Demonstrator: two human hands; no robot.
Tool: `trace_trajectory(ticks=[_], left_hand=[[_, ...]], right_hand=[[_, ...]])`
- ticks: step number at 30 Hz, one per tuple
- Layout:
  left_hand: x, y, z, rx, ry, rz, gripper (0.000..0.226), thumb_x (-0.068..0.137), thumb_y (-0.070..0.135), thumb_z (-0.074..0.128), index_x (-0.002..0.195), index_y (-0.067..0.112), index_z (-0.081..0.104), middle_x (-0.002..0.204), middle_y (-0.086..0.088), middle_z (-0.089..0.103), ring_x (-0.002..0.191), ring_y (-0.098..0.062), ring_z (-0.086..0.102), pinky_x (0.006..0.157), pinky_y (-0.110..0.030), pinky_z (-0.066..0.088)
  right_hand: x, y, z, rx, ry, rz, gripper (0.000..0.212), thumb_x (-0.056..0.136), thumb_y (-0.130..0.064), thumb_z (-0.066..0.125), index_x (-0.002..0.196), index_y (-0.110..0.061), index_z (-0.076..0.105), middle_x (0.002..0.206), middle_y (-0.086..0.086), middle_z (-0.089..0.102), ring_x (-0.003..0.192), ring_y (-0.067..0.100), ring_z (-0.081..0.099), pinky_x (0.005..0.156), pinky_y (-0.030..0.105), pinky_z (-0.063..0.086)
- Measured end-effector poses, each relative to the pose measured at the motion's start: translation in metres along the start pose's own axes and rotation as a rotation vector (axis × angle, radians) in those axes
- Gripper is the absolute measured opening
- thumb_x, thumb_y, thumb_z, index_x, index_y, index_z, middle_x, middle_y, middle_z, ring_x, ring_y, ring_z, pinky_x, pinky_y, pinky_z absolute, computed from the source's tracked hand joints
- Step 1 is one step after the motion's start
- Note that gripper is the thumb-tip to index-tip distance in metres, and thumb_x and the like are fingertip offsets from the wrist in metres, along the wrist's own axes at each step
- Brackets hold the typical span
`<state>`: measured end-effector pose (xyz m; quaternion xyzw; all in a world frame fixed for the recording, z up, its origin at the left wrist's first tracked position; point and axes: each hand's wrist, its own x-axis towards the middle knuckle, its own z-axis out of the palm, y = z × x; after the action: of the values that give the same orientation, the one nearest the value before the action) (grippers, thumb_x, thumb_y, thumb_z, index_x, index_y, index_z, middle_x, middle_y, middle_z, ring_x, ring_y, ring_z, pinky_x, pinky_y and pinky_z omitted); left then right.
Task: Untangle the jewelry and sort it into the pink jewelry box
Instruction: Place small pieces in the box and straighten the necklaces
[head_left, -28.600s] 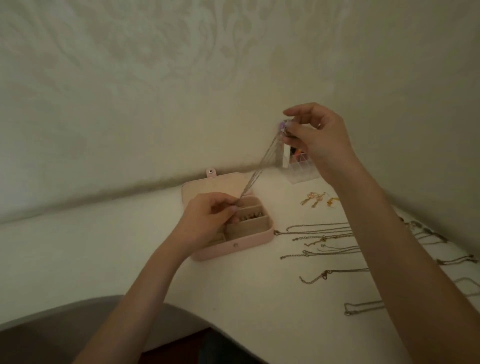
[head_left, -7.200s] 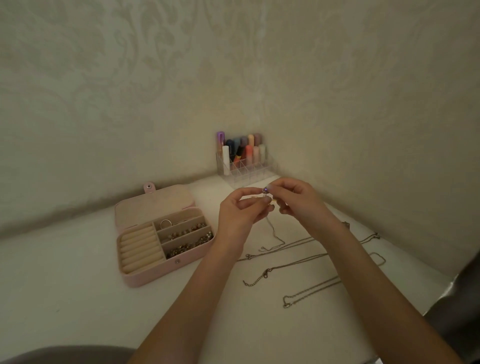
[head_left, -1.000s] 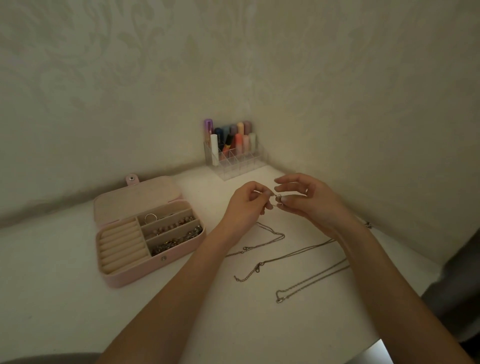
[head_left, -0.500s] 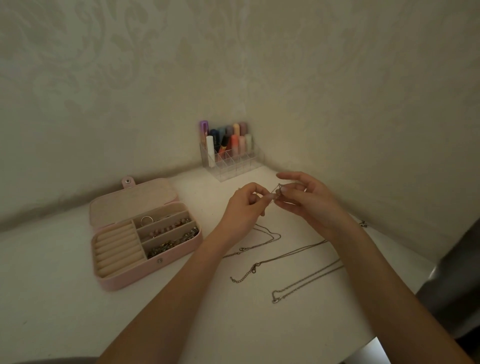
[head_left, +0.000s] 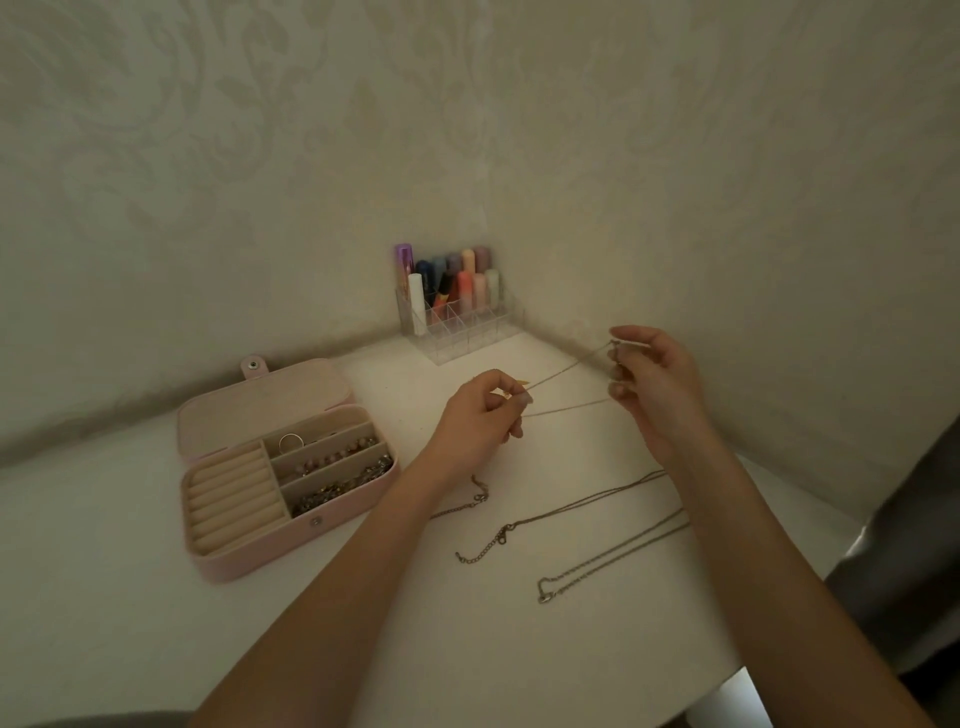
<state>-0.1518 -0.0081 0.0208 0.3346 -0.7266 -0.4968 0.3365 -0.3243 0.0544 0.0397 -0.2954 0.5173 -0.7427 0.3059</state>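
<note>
A thin chain necklace (head_left: 566, 370) is stretched in two strands between my hands above the white table (head_left: 156, 597). My left hand (head_left: 483, 415) pinches one end and my right hand (head_left: 654, 384) pinches the other, held further right and higher. The pink jewelry box (head_left: 249, 564) lies open at the left; it has ring rolls, a ring and beaded pieces in its compartments. Below my hands three more chains rest on the table: a short one (head_left: 470, 499), a clasp chain (head_left: 545, 522) and a doubled chain (head_left: 613, 558).
A clear organiser (head_left: 457, 327) with coloured lipstick tubes stands in the wall corner behind my hands. Patterned walls close in the back and right. The table's curved front edge runs at the lower right, with a grey object (head_left: 904, 545) beyond it.
My hands, close together half a second ago, have pulled apart; the right hand moved right and up, stretching the chain taut between them.
</note>
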Motion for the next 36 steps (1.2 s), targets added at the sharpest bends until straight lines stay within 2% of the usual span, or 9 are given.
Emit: trace_trajectory(ticks=[3, 6, 8, 15, 19, 25, 28, 34, 36], left_hand=[[-0.002, 0.001, -0.007, 0.019, -0.056, 0.010, 0.019, 0.095, 0.018, 0.053, 0.091, 0.014, 0.071, 0.059, 0.005, 0.056, 0.050, -0.001, 0.044, 0.053, -0.013, 0.036], [-0.006, 0.003, -0.016, 0.032, -0.102, -0.019, 0.021, 0.095, 0.020, 0.054, 0.096, 0.014, 0.074, 0.063, 0.007, 0.059, 0.051, 0.000, 0.044, 0.053, -0.014, 0.036], [-0.010, 0.007, -0.023, 0.028, -0.136, -0.036, 0.020, 0.094, 0.021, 0.055, 0.097, 0.016, 0.074, 0.065, 0.010, 0.062, 0.053, 0.000, 0.044, 0.053, -0.014, 0.036], [-0.023, 0.023, -0.058, 0.125, -0.231, -0.118, 0.015, 0.091, 0.016, 0.061, 0.095, 0.014, 0.075, 0.073, 0.005, 0.071, 0.056, -0.004, 0.046, 0.054, -0.014, 0.039], [-0.029, 0.036, -0.080, 0.186, -0.245, -0.176, 0.013, 0.090, 0.012, 0.061, 0.096, 0.010, 0.073, 0.078, 0.001, 0.073, 0.060, -0.003, 0.061, 0.061, -0.015, 0.051], [-0.041, 0.050, -0.104, 0.190, -0.188, -0.208, 0.008, 0.090, 0.012, 0.061, 0.090, 0.006, 0.067, 0.077, -0.007, 0.073, 0.069, -0.018, 0.070, 0.074, -0.033, 0.058], [-0.046, 0.059, -0.111, 0.210, -0.157, -0.199, 0.009, 0.090, 0.012, 0.061, 0.091, 0.005, 0.066, 0.077, -0.008, 0.073, 0.071, -0.020, 0.072, 0.072, -0.030, 0.059], [-0.057, 0.066, -0.126, 0.231, -0.053, -0.198, 0.009, 0.090, 0.007, 0.061, 0.092, 0.000, 0.066, 0.074, -0.011, 0.072, 0.060, -0.016, 0.070, 0.055, -0.021, 0.055], [-0.060, 0.062, -0.133, 0.250, -0.040, -0.205, 0.007, 0.089, 0.007, 0.061, 0.090, 0.002, 0.066, 0.075, -0.011, 0.072, 0.062, -0.016, 0.070, 0.057, -0.024, 0.057]], right_hand=[[0.006, 0.003, -0.007, -0.136, 0.077, -0.106, 0.027, 0.092, 0.005, 0.044, 0.089, -0.017, 0.061, 0.076, 0.001, 0.055, 0.056, 0.009, 0.042, 0.046, 0.016, 0.035], [0.009, 0.005, -0.012, -0.267, 0.153, -0.206, 0.028, 0.092, 0.000, 0.047, 0.088, -0.024, 0.061, 0.080, -0.002, 0.058, 0.064, 0.005, 0.051, 0.060, 0.018, 0.041], [0.010, 0.005, -0.014, -0.265, 0.198, -0.258, 0.029, 0.091, -0.001, 0.051, 0.084, -0.028, 0.059, 0.083, -0.001, 0.060, 0.068, 0.004, 0.053, 0.066, 0.019, 0.043], [0.016, 0.007, -0.014, -0.226, 0.199, -0.325, 0.030, 0.089, 0.001, 0.057, 0.081, -0.028, 0.059, 0.081, -0.003, 0.061, 0.070, 0.005, 0.054, 0.066, 0.020, 0.043], [0.016, 0.006, -0.015, -0.202, 0.197, -0.347, 0.030, 0.089, 0.001, 0.057, 0.080, -0.028, 0.058, 0.080, -0.005, 0.061, 0.067, 0.002, 0.053, 0.062, 0.017, 0.043], [0.011, 0.007, -0.010, -0.203, 0.130, -0.392, 0.029, 0.089, 0.001, 0.057, 0.081, -0.027, 0.056, 0.079, -0.005, 0.058, 0.059, -0.004, 0.054, 0.055, 0.012, 0.046], [0.009, 0.009, -0.007, -0.209, 0.076, -0.394, 0.027, 0.090, 0.000, 0.058, 0.082, -0.026, 0.056, 0.079, -0.004, 0.058, 0.059, -0.003, 0.055, 0.057, 0.013, 0.047], [0.002, 0.009, 0.001, -0.186, -0.050, -0.368, 0.025, 0.089, 0.004, 0.058, 0.082, -0.021, 0.059, 0.080, 0.001, 0.061, 0.061, 0.001, 0.057, 0.057, 0.014, 0.050], [-0.001, 0.009, 0.004, -0.194, -0.090, -0.366, 0.025, 0.089, 0.004, 0.058, 0.082, -0.020, 0.059, 0.078, 0.001, 0.062, 0.060, 0.002, 0.057, 0.057, 0.015, 0.051]])
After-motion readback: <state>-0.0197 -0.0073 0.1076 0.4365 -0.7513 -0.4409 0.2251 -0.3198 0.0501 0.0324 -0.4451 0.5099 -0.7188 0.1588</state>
